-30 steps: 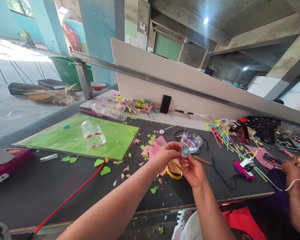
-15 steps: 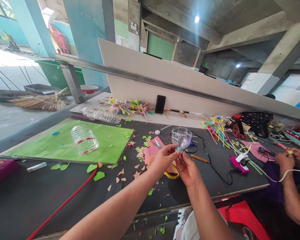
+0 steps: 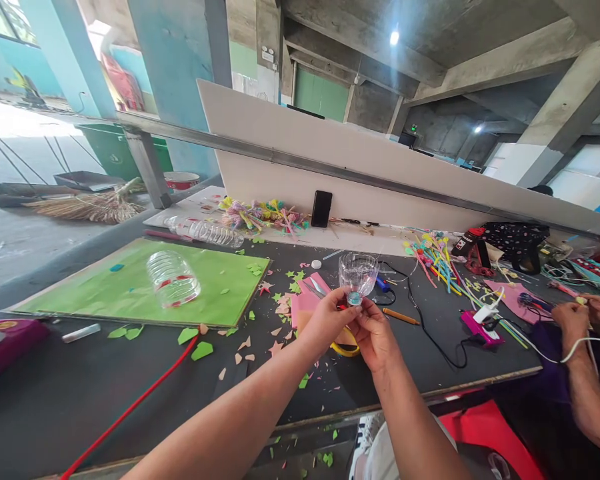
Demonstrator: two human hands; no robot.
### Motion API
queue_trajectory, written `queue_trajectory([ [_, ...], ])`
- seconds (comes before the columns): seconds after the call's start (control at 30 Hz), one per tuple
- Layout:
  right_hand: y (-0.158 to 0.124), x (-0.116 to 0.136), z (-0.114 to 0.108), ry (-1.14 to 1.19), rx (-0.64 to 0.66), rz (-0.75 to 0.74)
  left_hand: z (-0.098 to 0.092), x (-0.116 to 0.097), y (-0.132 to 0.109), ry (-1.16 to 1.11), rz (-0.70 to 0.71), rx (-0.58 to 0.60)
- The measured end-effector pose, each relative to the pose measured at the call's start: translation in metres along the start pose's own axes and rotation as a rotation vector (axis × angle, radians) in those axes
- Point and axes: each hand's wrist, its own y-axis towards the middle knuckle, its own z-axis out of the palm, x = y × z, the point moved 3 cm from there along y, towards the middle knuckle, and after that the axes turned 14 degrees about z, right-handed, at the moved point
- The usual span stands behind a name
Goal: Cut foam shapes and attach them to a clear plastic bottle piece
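Observation:
Both my hands meet over the black table (image 3: 80, 400) and hold a cut-off top of a clear plastic bottle (image 3: 359, 273), mouth end down, with a blue cap at its neck. My left hand (image 3: 327, 321) pinches the neck from the left. My right hand (image 3: 375, 337) grips the cap and neck from below, fingers closed round it. Under my hands lie yellow-handled scissors (image 3: 345, 348) and pink paper (image 3: 307, 300).
A green sheet (image 3: 105, 293) carries a clear bottle half (image 3: 173, 279). A whole bottle (image 3: 205, 232), coloured straws (image 3: 437, 260), a black phone (image 3: 321, 208), a red cable (image 3: 130, 403), a pink glue gun (image 3: 475, 325) and paper scraps lie about. Another person's hands (image 3: 583, 313) work at the right.
The bottle top has turned from tilted to nearly upright in my hands and dropped slightly. The view has swung a little to the right.

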Motion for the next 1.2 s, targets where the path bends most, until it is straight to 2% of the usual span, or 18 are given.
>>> queue_trajectory([
  [0.3, 0.003, -0.006, -0.001, 0.072, -0.031, 0.003, -0.002, 0.004, 0.000, -0.048, 0.011, -0.003],
  [0.47, 0.003, -0.010, 0.002, 0.086, -0.048, -0.001, -0.005, 0.006, 0.004, 0.027, 0.074, -0.010],
  [0.67, 0.002, -0.009, 0.000, 0.076, -0.097, -0.059, -0.005, 0.009, 0.005, 0.152, 0.086, 0.041],
  [0.83, 0.000, -0.009, -0.001, 0.045, -0.121, -0.077, -0.004, 0.006, 0.004, 0.128, 0.047, 0.072],
  [1.1, -0.006, -0.006, 0.004, -0.193, -0.085, -0.108, -0.013, -0.002, 0.012, 0.055, -0.003, 0.093],
  [1.2, -0.009, 0.005, -0.001, -0.357, -0.140, -0.159, -0.014, -0.009, 0.013, -0.004, -0.025, 0.150],
])
